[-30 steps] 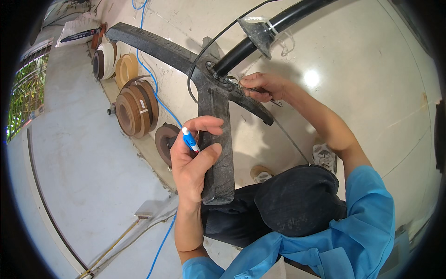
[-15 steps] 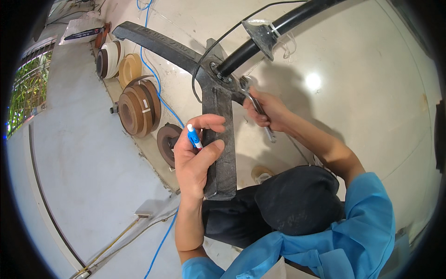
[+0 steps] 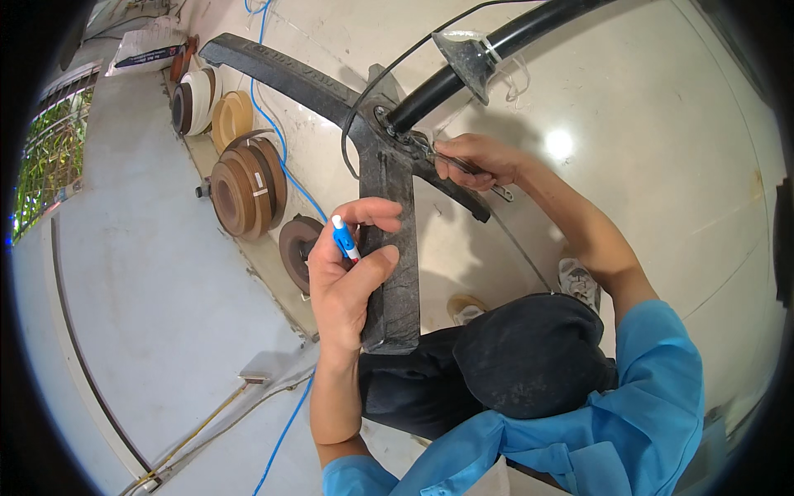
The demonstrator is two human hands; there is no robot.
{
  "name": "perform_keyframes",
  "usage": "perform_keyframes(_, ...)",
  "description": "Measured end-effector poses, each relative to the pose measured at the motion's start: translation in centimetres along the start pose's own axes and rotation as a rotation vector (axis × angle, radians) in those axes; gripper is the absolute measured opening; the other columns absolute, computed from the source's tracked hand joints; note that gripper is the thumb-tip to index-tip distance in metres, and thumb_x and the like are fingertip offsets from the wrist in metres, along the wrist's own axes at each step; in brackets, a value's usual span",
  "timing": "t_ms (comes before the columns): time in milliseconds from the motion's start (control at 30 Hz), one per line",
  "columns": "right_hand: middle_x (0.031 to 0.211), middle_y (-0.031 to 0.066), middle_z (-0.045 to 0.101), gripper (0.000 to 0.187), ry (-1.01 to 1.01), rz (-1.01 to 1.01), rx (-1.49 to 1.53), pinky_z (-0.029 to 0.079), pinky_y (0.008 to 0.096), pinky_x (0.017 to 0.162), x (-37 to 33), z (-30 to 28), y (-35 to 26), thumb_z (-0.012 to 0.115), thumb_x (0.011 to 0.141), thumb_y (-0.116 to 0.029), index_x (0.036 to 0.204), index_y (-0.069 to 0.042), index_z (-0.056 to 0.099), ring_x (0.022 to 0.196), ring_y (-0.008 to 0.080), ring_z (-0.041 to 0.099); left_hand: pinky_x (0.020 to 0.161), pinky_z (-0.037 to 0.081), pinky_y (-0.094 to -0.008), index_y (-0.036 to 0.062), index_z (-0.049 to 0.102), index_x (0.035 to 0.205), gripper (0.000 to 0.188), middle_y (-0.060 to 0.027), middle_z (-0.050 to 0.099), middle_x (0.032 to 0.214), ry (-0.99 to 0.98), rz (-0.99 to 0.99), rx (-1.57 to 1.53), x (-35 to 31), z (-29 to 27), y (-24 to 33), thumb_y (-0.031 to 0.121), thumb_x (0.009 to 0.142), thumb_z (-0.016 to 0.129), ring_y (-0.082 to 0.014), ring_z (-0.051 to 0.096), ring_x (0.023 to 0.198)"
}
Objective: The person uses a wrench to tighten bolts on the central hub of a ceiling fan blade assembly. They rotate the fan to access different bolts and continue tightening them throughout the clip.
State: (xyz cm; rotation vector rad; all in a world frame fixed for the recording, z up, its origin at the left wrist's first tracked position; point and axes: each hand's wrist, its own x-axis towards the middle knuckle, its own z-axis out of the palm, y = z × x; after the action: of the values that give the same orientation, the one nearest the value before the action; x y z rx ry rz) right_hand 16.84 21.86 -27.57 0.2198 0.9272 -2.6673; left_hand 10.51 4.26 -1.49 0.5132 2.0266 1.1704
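Note:
A heavy dark metal stand base (image 3: 390,273) with several legs lies on the floor, and a black pole (image 3: 430,102) is bolted to its hub. My right hand (image 3: 480,159) is closed round a metal wrench (image 3: 471,169). The wrench's head reaches the bolts beside the pole's foot; whether it sits on one I cannot tell. Above the nearest leg, my left hand (image 3: 354,256) is curled with thumb and forefinger apart, and a blue and white pen (image 3: 344,240) is tucked in it.
Rolls of brown edge banding (image 3: 236,194), a cream roll (image 3: 231,121) and a white roll (image 3: 198,99) stand along the wall at left. A blue cable (image 3: 302,194) runs behind the base. A black cable (image 3: 346,149) loops by the pole, which carries a grey cone-shaped collar (image 3: 466,64).
My right hand has turned the wrench from steep to flatter, moving it up a little toward the hub, and another leg of the base now shows below it. My left hand is nearly still.

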Motion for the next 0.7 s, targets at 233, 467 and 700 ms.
perform_keyframes(233,0.051,-0.001,0.044,0.048,-0.125,-0.004,0.011,0.022,0.0232,0.032,1.1,-2.0,0.3,0.049,0.106,-0.045,0.09,-0.002,0.06,0.036,0.0046,0.031,0.088,0.04,-0.0234,-0.0002,0.067,0.12,0.042,-0.0065,0.064,0.107,0.012,-0.007,0.012,0.1,0.0,-0.2,0.001,0.078,0.064,-0.0122,0.054,0.103)
perform_keyframes(467,0.05,-0.0002,0.044,0.046,-0.154,0.016,-0.175,0.022,0.0236,0.032,1.8,-3.7,-1.1,0.047,0.106,-0.042,0.09,-0.002,0.06,0.036,0.0051,0.03,0.086,0.04,-0.0228,-0.0001,0.067,0.121,0.042,-0.0061,0.063,0.108,-0.012,-0.007,0.002,0.1,-0.1,-0.1,0.001,0.078,0.064,-0.0116,0.054,0.102)
perform_keyframes(700,0.053,-0.0005,0.046,0.04,-0.201,0.004,0.002,0.023,0.0231,0.032,3.0,-4.3,0.6,0.047,0.106,-0.037,0.09,-0.003,0.06,0.036,0.0047,0.03,0.093,0.039,-0.0262,-0.0008,0.067,0.119,0.042,-0.0066,0.063,0.107,-0.006,0.006,0.023,0.2,-0.1,-0.1,0.001,0.077,0.064,-0.014,0.054,0.104)
